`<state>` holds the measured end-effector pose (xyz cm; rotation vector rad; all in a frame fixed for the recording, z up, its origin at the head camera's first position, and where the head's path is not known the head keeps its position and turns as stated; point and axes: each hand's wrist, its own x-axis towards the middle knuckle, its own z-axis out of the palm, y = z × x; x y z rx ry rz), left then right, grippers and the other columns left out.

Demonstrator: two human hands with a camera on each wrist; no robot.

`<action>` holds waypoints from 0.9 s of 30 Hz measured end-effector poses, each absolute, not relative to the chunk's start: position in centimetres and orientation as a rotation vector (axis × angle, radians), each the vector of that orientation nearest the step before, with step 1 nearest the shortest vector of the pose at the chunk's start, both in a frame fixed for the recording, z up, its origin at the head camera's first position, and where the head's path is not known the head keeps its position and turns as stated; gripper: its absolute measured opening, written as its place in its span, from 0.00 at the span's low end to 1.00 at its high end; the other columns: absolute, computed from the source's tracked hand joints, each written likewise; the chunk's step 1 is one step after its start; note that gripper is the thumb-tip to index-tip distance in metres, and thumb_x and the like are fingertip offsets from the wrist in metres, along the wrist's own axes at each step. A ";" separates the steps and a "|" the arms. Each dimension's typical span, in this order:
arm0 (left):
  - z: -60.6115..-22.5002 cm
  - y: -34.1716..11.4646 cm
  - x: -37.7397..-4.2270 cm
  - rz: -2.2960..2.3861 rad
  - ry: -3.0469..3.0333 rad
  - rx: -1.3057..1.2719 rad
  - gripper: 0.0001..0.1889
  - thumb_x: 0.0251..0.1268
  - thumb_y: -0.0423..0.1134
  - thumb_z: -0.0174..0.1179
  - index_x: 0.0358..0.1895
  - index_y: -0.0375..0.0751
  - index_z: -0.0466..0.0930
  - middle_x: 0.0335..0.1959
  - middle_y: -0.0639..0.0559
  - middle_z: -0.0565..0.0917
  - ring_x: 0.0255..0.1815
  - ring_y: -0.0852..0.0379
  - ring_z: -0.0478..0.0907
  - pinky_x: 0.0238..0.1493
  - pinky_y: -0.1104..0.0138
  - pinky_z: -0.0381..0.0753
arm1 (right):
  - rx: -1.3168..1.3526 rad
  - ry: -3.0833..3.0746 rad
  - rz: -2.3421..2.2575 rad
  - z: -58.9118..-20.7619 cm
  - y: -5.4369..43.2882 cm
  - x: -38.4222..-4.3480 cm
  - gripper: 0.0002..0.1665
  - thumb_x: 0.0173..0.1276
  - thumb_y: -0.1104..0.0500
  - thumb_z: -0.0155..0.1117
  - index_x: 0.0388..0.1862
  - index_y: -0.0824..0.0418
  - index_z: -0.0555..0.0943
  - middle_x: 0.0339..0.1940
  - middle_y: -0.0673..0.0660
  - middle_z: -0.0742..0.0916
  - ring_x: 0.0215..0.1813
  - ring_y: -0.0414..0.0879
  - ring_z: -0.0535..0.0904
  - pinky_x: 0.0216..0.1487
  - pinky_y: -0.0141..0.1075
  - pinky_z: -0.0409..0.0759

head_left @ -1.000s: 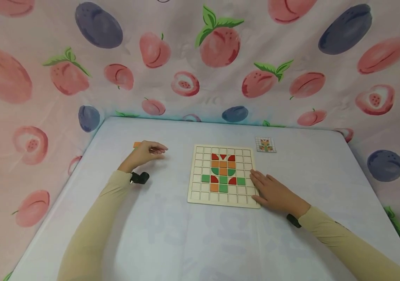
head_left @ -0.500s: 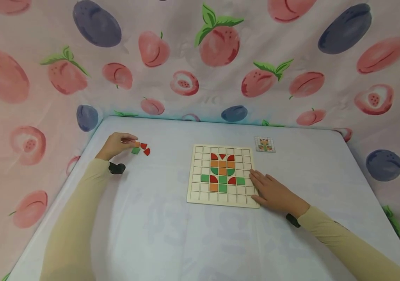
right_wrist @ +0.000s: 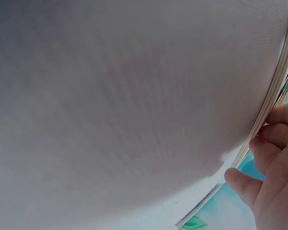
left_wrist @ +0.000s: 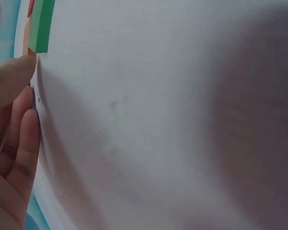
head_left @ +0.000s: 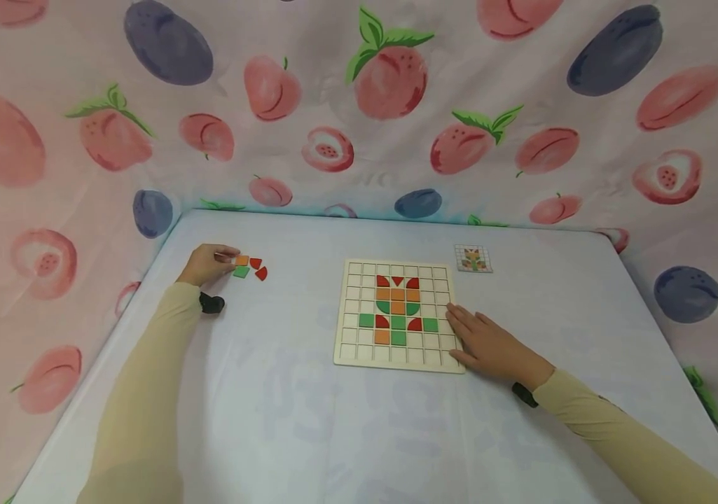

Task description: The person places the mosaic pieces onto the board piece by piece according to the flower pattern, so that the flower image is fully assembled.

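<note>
At the table's back left, my left hand pinches the left end of an orange square tile between thumb and fingers. In the left wrist view the thumb meets the tile's end beside a green tile. The green square also shows in the head view, with two red curved-edge tiles to its right. My right hand lies flat with fingertips on the right edge of the wooden grid board. Red, orange and green tiles form a flower-like pattern on the board.
A small card printed with a similar pattern on a grid lies behind the board, to the right. White cloth covers the table. A fruit-print curtain stands along the back and sides.
My left hand has moved left from near the board to the loose tiles, uncovering the red and green ones. Its fingertips now sit at the orange tile's left end. The right hand stays put.
</note>
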<state>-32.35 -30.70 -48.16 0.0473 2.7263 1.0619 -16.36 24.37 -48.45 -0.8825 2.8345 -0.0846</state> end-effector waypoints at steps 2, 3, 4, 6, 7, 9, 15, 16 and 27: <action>-48.2 -30.8 -32.4 1.065 2.714 0.047 0.20 0.63 0.30 0.58 0.59 0.33 0.74 0.57 0.35 0.76 0.54 0.43 0.73 0.58 0.54 0.73 | -0.880 2.834 -0.082 -48.5 24.4 -16.4 0.44 0.69 0.42 0.53 0.73 0.67 0.55 0.75 0.63 0.60 0.75 0.57 0.56 0.70 0.56 0.60; -48.2 -30.8 -32.5 1.064 2.709 0.052 0.20 0.62 0.29 0.58 0.59 0.33 0.74 0.56 0.35 0.76 0.54 0.44 0.73 0.58 0.55 0.73 | -0.882 2.835 -0.080 -48.5 24.4 -16.4 0.44 0.69 0.42 0.53 0.73 0.67 0.55 0.75 0.63 0.60 0.75 0.57 0.56 0.69 0.56 0.60; -48.2 -30.8 -32.5 1.060 2.712 0.063 0.20 0.62 0.30 0.59 0.58 0.34 0.75 0.55 0.36 0.77 0.53 0.44 0.73 0.57 0.56 0.74 | -0.884 2.835 -0.082 -48.6 24.4 -16.4 0.44 0.69 0.42 0.53 0.73 0.67 0.55 0.75 0.63 0.60 0.75 0.57 0.56 0.69 0.56 0.60; -48.2 -30.8 -32.5 1.041 2.730 0.085 0.19 0.60 0.30 0.60 0.56 0.35 0.77 0.51 0.37 0.79 0.50 0.46 0.74 0.53 0.58 0.76 | -0.889 2.836 -0.080 -48.7 24.5 -16.4 0.44 0.69 0.42 0.53 0.73 0.67 0.55 0.75 0.62 0.60 0.75 0.57 0.56 0.69 0.56 0.60; -48.2 -30.7 -32.6 1.033 2.733 0.091 0.19 0.60 0.30 0.61 0.56 0.35 0.77 0.49 0.37 0.79 0.49 0.47 0.74 0.52 0.59 0.76 | -0.892 2.837 -0.079 -48.7 24.5 -16.5 0.44 0.69 0.42 0.53 0.73 0.67 0.55 0.75 0.62 0.60 0.75 0.57 0.56 0.69 0.56 0.60; -48.2 -30.7 -32.7 1.015 2.735 0.087 0.19 0.60 0.31 0.61 0.55 0.36 0.78 0.47 0.38 0.79 0.48 0.47 0.73 0.52 0.58 0.75 | -0.895 2.838 -0.071 -48.8 24.6 -16.5 0.44 0.69 0.42 0.52 0.73 0.67 0.55 0.75 0.62 0.60 0.75 0.57 0.56 0.69 0.55 0.60; -48.6 -30.5 -33.0 0.969 2.728 0.062 0.19 0.63 0.31 0.58 0.57 0.36 0.76 0.51 0.36 0.75 0.53 0.43 0.71 0.59 0.53 0.71 | -0.904 2.846 -0.074 -48.9 24.7 -16.6 0.44 0.69 0.42 0.54 0.73 0.67 0.55 0.75 0.62 0.60 0.75 0.57 0.57 0.69 0.55 0.61; -48.6 -30.5 -33.0 0.960 2.737 0.072 0.18 0.63 0.31 0.58 0.57 0.35 0.76 0.51 0.35 0.75 0.53 0.43 0.71 0.58 0.52 0.71 | -0.909 2.849 -0.074 -48.9 24.6 -16.6 0.44 0.69 0.43 0.54 0.73 0.67 0.56 0.75 0.63 0.60 0.75 0.57 0.57 0.69 0.56 0.61; -48.4 -30.3 -32.0 0.987 2.783 0.121 0.18 0.65 0.31 0.57 0.58 0.34 0.75 0.56 0.34 0.75 0.56 0.40 0.71 0.61 0.49 0.69 | -0.908 2.851 -0.078 -48.8 24.5 -16.4 0.43 0.69 0.43 0.54 0.72 0.68 0.56 0.75 0.64 0.61 0.74 0.58 0.57 0.68 0.56 0.62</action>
